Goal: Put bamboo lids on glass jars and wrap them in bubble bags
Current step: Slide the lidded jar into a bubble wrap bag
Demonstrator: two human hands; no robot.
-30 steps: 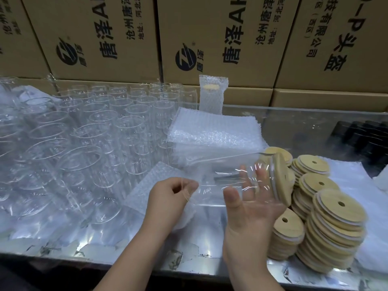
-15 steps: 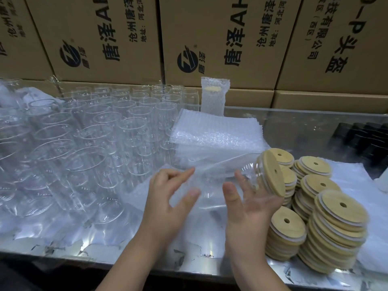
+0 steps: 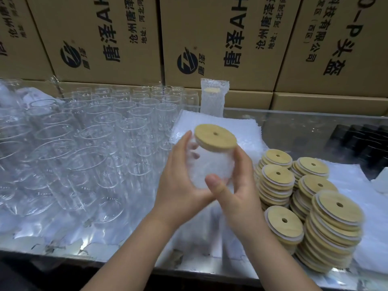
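Head view, left to right: a crowd of clear, open-topped cylindrical glass jars (image 3: 84, 148) stands upright in close rows on the shiny metal tabletop (image 3: 126, 257), filling its left half. Just right of them, the left hand (image 3: 180, 185) curls its fingers round the left side of a held glass jar (image 3: 214, 158), raised above the table near the middle. That jar is capped with a round pale bamboo lid (image 3: 215, 136) with a small hole, its top tilted toward the camera. A whitish translucent bubble bag (image 3: 210, 175) appears to cover the jar's body up to the lid, though blur hides the bag's edge. The right hand (image 3: 241, 192) grips the same jar from the right, thumb laid across the lower front. The two hands touch below the jar. Behind them lies a flat stack of white bubble bags (image 3: 249, 133), and beyond it one bubble-wrapped jar (image 3: 213, 97) stands upright against the boxes. Right of the hands, leaning stacks of round bamboo lids (image 3: 327, 225) sit on a white sheet (image 3: 373, 208). Black objects (image 3: 361, 143) lie at the far right, too dim to identify. Brown cardboard boxes (image 3: 220, 38) with black printing line the back.
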